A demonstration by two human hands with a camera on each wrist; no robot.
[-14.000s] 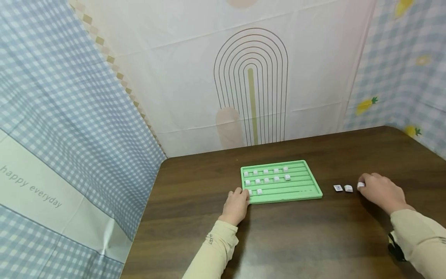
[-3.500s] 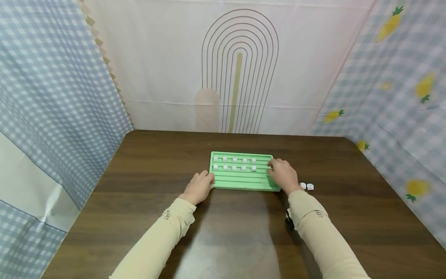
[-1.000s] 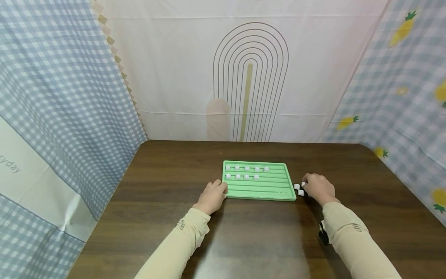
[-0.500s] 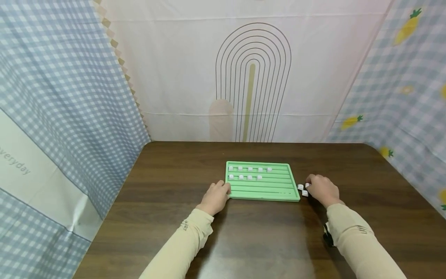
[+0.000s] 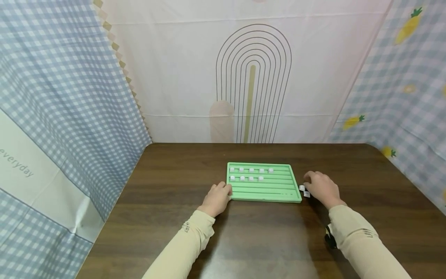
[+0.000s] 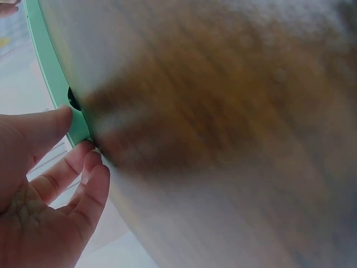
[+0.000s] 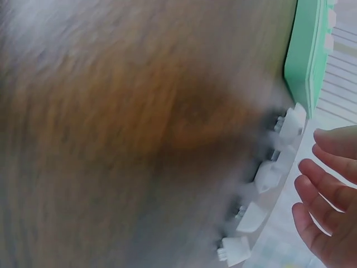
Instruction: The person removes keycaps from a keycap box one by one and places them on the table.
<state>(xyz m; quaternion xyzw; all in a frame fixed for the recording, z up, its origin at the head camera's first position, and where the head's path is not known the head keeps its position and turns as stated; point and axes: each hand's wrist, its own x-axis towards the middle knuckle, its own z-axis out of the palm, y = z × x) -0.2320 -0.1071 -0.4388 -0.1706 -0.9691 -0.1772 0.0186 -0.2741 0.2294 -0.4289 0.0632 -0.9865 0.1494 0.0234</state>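
A green ridged tray lies on the table with white keycaps in two rows on it. My left hand grips the tray's near left corner; in the left wrist view the thumb lies on the rim and the fingertips at its side. Just right of the tray, several loose keycaps stand in a line on the table. My right hand is directly over them. In the right wrist view its fingers are spread loosely, with nothing between them.
The brown wooden table extends around the tray. A white cloth with an arch pattern hangs behind its back edge. Checked curtains hang at both sides.
Since 14 seconds ago, the keycaps in the tray's third row have gone; the second row's end keycap has gone since 3.5 seconds ago. My right hand moved right from the tray; its fingers have loosened.
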